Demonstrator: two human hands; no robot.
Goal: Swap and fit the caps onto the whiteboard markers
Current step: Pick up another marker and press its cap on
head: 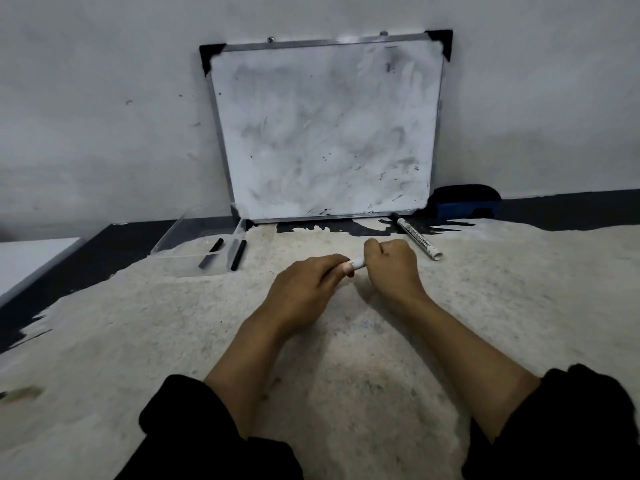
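Gripping one white marker (357,262) between them, both hands meet at the middle of the table, the short visible stretch of barrel spanning the gap from fist to fist. Left hand (304,285): fingers curled round the left end of the marker, knuckles up. Right hand (391,265): clenched round the right end, thumb on top; whether a cap sits inside either fist cannot be told. Forearms bare, black sleeves (194,424) pushed back at the near edge. Second marker (419,239): white barrel with black lettering, lying loose on the table just to the right and beyond the right hand, its dark tip end pointing far-left toward the board, its near end pale. Clear tray (180,237): transparent, shallow, set to the far left of the hands; inside it one slim black piece (211,253) lies at a slant. Another black piece (239,255) lies along the tray's right wall; inside or outside cannot be told. Whiteboard (325,133): metal-framed, black corner caps, surface smeared grey, leaning against the wall at the far side. Eraser (464,201): blue body, dark top, sitting at the board's lower right corner. Table (346,358): worn pale surface with dark patches showing at the edges. Wall (104,116): white, scuffed.
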